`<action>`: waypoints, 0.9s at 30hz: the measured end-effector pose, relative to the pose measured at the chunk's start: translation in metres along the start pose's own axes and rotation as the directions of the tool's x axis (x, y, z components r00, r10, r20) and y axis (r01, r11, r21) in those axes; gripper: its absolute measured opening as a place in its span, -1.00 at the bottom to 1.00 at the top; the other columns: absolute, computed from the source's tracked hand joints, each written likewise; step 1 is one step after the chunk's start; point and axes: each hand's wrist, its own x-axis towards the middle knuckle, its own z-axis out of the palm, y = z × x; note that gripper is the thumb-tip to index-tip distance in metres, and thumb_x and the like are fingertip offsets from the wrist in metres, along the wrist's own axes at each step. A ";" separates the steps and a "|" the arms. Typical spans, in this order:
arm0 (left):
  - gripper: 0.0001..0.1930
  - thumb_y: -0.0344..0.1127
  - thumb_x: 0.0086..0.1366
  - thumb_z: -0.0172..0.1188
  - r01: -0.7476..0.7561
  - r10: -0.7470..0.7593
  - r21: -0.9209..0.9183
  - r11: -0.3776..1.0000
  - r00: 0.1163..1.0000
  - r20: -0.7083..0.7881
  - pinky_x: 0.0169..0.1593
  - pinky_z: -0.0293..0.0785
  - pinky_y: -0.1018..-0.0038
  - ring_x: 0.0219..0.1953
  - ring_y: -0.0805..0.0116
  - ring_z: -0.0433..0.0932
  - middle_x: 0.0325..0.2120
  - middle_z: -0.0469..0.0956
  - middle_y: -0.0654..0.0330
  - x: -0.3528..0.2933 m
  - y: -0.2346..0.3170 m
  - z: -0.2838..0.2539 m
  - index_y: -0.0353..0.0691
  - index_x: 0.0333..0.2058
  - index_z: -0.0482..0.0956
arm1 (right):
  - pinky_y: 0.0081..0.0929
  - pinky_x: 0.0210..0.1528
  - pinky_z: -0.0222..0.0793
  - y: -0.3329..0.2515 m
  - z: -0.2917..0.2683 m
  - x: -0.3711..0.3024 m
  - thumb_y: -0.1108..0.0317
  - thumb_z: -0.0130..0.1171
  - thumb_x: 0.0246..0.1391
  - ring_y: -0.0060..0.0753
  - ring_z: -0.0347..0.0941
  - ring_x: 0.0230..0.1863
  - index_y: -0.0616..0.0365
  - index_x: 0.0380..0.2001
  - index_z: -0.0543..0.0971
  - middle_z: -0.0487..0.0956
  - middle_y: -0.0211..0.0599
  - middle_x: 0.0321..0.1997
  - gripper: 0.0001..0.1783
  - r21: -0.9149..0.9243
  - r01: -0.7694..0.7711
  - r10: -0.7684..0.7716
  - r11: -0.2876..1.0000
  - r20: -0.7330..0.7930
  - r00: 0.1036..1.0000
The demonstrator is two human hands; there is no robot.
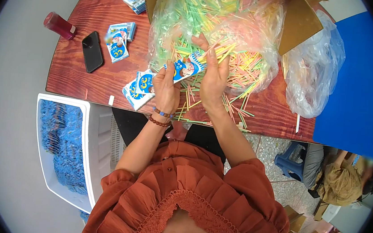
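My left hand (167,87) is closed on a small blue-and-white packet (185,69), held tilted above the table's near edge. Against the packet's right end, my right hand (215,76) grips a bunch of thin yellow and pale sticks (225,51). Whether the stick ends are inside the packet I cannot tell. Beyond both hands, a big clear plastic bag (158,33) lies open, full of thin green, yellow and pink sticks (245,68). Some have spilled onto the wood. Beside my left wrist lie more such packets (139,89), overlapping.
A phone (92,51), a red-capped bottle (60,25) and more packets (118,44) are at left. A cardboard box (300,31) surrounds the bag. A crumpled clear bag (311,79) lies right. A white foam box (89,147) holds blue pieces. Another person (344,183) sits at lower right.
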 end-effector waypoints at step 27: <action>-0.70 -0.21 0.44 -0.01 -0.024 0.040 -0.102 0.994 0.987 0.157 0.02 0.52 0.33 -0.09 0.39 0.55 -0.11 0.56 0.19 0.043 -0.013 0.026 -0.29 -0.01 0.47 | -0.28 0.40 -0.08 -0.008 -0.023 0.054 0.24 -0.18 0.31 -0.26 0.16 0.33 0.37 0.05 0.46 0.38 -0.04 0.24 -0.55 0.138 -0.167 0.143 0.976 0.171 0.975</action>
